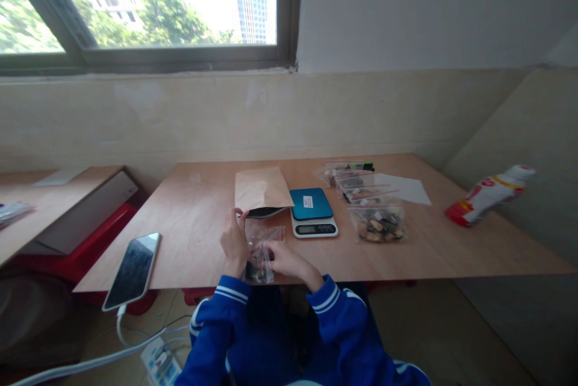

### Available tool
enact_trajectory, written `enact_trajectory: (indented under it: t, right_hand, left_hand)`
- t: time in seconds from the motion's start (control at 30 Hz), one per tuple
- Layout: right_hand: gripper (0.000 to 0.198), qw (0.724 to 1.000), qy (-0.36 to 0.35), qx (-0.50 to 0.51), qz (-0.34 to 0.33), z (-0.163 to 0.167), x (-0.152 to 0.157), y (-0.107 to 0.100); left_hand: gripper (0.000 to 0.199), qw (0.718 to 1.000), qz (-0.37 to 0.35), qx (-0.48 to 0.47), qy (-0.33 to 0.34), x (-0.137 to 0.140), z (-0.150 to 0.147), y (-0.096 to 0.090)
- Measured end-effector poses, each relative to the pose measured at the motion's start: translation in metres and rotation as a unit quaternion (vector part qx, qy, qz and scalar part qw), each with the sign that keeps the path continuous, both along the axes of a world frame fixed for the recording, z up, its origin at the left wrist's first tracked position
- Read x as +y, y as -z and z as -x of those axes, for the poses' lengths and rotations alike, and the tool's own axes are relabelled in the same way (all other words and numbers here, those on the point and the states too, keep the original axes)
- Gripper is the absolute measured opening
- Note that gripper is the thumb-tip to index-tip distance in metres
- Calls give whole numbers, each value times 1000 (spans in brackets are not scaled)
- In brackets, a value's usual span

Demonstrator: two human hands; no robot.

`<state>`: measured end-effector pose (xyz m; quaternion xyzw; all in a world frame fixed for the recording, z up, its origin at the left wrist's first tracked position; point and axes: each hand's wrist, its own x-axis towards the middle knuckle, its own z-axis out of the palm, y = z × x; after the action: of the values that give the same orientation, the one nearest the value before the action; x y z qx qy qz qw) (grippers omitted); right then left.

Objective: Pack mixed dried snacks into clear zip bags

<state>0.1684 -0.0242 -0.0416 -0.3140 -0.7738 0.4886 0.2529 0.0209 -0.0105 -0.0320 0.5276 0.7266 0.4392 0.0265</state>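
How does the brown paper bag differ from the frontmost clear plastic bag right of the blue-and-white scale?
The brown paper bag is opaque; the clear plastic bag shows tan and dark pieces inside. The left hand touches the paper bag's open mouth; no hand touches the plastic bag. Both lie on the brown tabletop.

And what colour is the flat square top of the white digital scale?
The flat square top is teal blue, as the head view shows.

The person [262, 338] over here wears the only camera on the head, facing forward and down: tabletop [189, 241] close below, wall [361, 112] beyond, window [180, 24] far left.
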Motion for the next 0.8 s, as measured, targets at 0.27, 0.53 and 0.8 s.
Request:
enact_trajectory:
  t: [0.27, 0.53, 0.8]
  right_hand:
    - [21, 998, 54, -7, 19, 0, 1, -1]
    - [22, 977, 167, -64, -113, -20, 7, -23]
    - [18, 936, 263, 48, -229, -41, 11, -91]
  left_hand:
    - [31, 998, -30, 47, 41, 16, 5, -26]
    - [30, 996, -47, 70, -5, 8, 8, -48]
    - [26, 995, -87, 36, 30, -8, 6, -85]
